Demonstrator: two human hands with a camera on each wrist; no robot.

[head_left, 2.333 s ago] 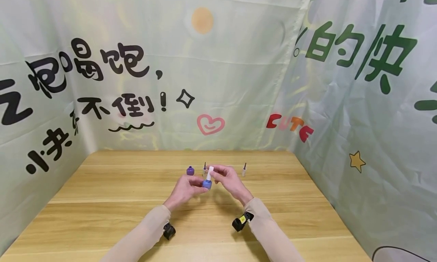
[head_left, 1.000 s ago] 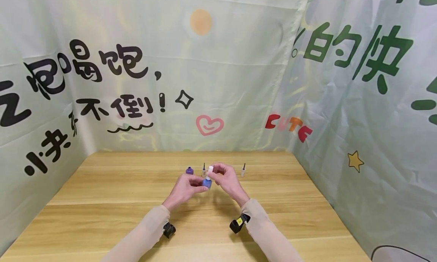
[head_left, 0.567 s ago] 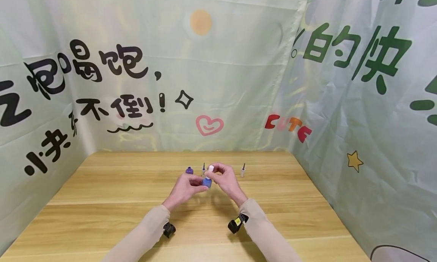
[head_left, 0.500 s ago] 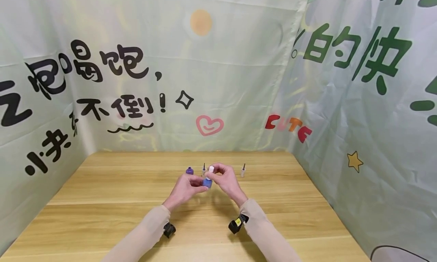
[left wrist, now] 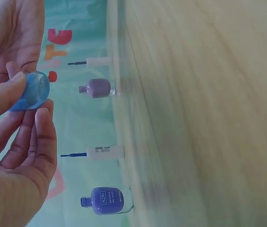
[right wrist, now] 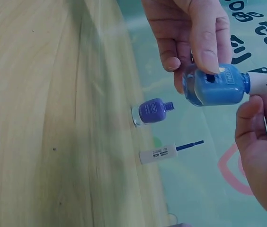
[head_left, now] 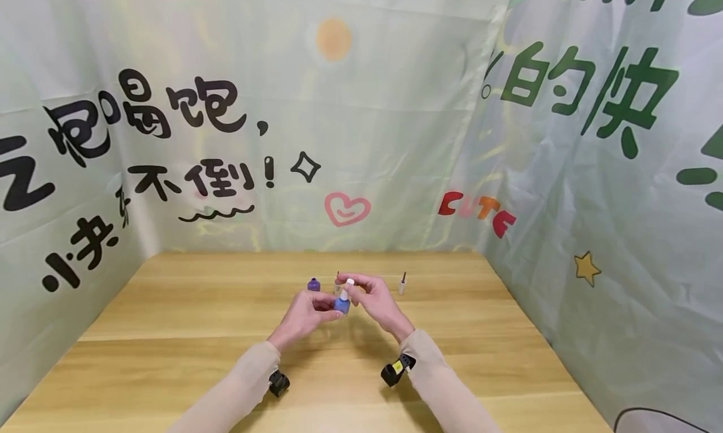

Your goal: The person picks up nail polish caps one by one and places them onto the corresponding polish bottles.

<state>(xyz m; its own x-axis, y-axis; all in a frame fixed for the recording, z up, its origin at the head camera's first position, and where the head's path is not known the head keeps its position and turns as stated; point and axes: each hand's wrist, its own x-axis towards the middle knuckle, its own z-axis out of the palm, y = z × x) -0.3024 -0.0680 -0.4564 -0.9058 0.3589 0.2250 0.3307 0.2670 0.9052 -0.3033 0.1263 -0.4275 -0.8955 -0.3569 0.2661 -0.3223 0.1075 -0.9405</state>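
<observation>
In the head view my left hand [head_left: 305, 317] grips a small bottle of blue nail polish [head_left: 341, 305], held up above the table. My right hand [head_left: 380, 301] has its thumb and fingers about the white cap [head_left: 348, 287] on top of that bottle. The right wrist view shows the blue bottle [right wrist: 218, 86] lying sideways in the picture, its neck meeting the cap [right wrist: 263, 83]. From the left wrist view, only the base of the blue bottle [left wrist: 36, 92] shows between the left thumb and fingers; the cap is hidden.
Behind the hands stand an uncapped purple polish bottle [head_left: 314, 285] and a white brush cap [head_left: 402, 287], brush up. A second brush cap [left wrist: 106, 152] and a lilac bottle [left wrist: 99, 88] stand in the same row. Printed cloth [head_left: 395, 138] walls the wooden table [head_left: 186, 332].
My right fingers have lifted and spread out from their lower position around the cap, now covering part of the brush cap behind. The left hand keeps its hold on the blue bottle.
</observation>
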